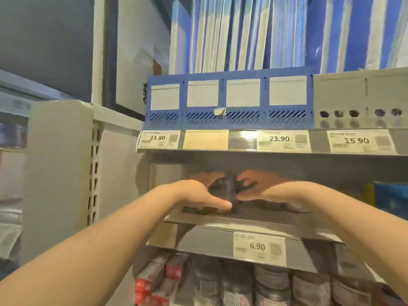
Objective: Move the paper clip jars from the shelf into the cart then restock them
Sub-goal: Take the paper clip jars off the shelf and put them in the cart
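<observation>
Now the small dark round paper clip jar (pixel 225 187) sits far back on the grey metal middle shelf (pixel 242 219), between both hands. The left hand (pixel 198 194) curls its fingers (pixel 209 176) round the jar's left side. The right hand (pixel 267 188) spreads its fingers (pixel 249 175) beside it, contact unclear. Best to draw it out level, clearing the grey price rail (pixel 209 239). Blur hides the lid, and no cart shows.
</observation>
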